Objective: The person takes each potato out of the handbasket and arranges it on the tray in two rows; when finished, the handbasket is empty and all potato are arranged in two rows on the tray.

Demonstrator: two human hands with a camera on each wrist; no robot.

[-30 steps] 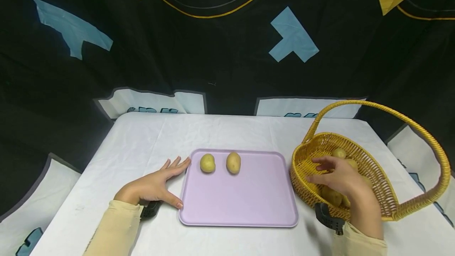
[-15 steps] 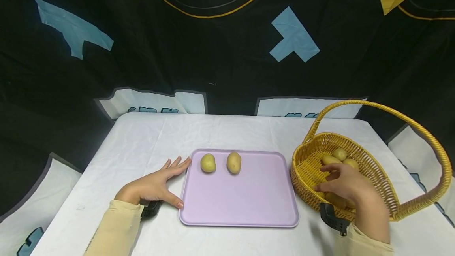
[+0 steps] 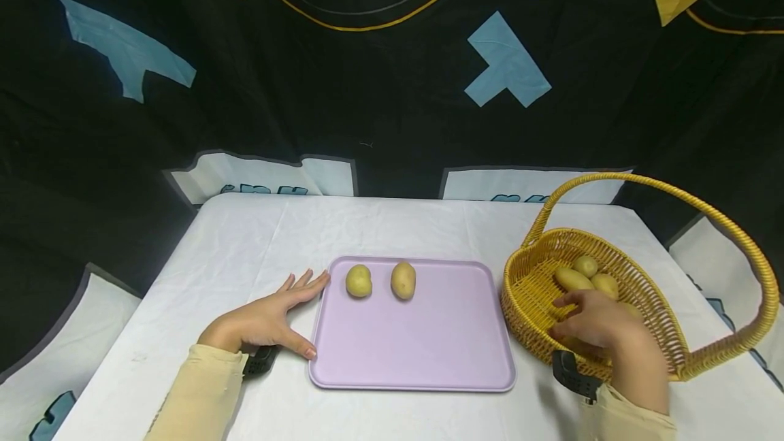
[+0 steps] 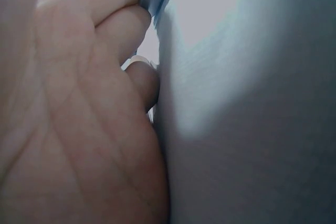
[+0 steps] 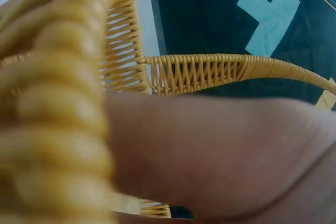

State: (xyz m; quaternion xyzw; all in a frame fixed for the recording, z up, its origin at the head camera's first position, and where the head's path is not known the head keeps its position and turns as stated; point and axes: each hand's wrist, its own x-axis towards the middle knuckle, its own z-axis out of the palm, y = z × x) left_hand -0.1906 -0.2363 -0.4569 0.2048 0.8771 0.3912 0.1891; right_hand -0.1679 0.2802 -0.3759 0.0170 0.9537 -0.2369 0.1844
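"What do the hands hold?"

"The left hand lies with its fingers spread, index finger and thumb at the left edge of the lilac tray. The right hand is down in the wicker basket, among the potatoes."

"Gripping one?"

"I can't tell. In the head view it covers its own fingertips and most of a potato beneath; from the right wrist, the blurred basket rim blocks the fingers."

"And the others?"

"Three show plainly beyond the hand, another only partly. A round potato and an oval potato lie apart near the tray's far edge."

"The left wrist view?"

"Mostly palm and white tabletop, with just a sliver of tray. Both sleeves are cut off in the head view."
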